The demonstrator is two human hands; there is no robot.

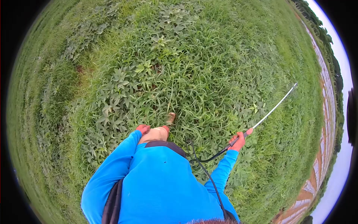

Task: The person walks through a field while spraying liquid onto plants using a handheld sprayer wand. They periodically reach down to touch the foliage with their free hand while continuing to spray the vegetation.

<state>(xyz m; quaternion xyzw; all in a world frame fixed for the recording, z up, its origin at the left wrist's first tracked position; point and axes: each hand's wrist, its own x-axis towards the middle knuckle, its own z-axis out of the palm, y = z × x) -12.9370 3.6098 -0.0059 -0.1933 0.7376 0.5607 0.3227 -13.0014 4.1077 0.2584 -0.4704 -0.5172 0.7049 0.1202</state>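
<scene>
The dark handle of a spray wand (266, 116) is wrapped by the fingers of my right hand (238, 141), out to the right of my body. Its pale metal tube slants up and away to a small nozzle over the plants. A black hose (209, 159) runs from the handle back toward my waist, and a dark strap crosses my blue sleeve. My left hand (143, 129) hangs beside my light-coloured trouser leg (156, 134); its fingers look curled, and anything inside them is hidden. One foot (171, 118) shows among the leaves.
Broad-leaved plants (119, 86) and tall grass (209, 48) surround me. At the far right lies brown soil with pale strips (320, 156), with dark trees and sky beyond it.
</scene>
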